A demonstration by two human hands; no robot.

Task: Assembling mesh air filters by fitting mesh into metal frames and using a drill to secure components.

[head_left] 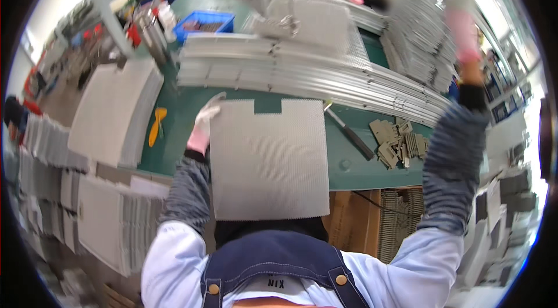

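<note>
A grey, finely ridged panel [269,163] with a rectangular notch in its far edge lies in front of me, its near end reaching past the table's edge. My left hand [204,121], in a white and pink glove, is closed at the panel's far left corner. Raised high at the far right, my right hand [459,14] is smeared by motion, so its fingers and anything in them cannot be made out. Right of the panel lies a hammer [351,133] with a dark handle. Beyond it is a heap of small olive-grey plastic parts [390,142].
Long silvery metal rails [273,70] cross the table behind the panel. Stacked panels stand at left [110,110] and far right [421,29]. A yellow tool [154,128] lies on the green tabletop [174,145]. A blue bin [203,23] sits farther back.
</note>
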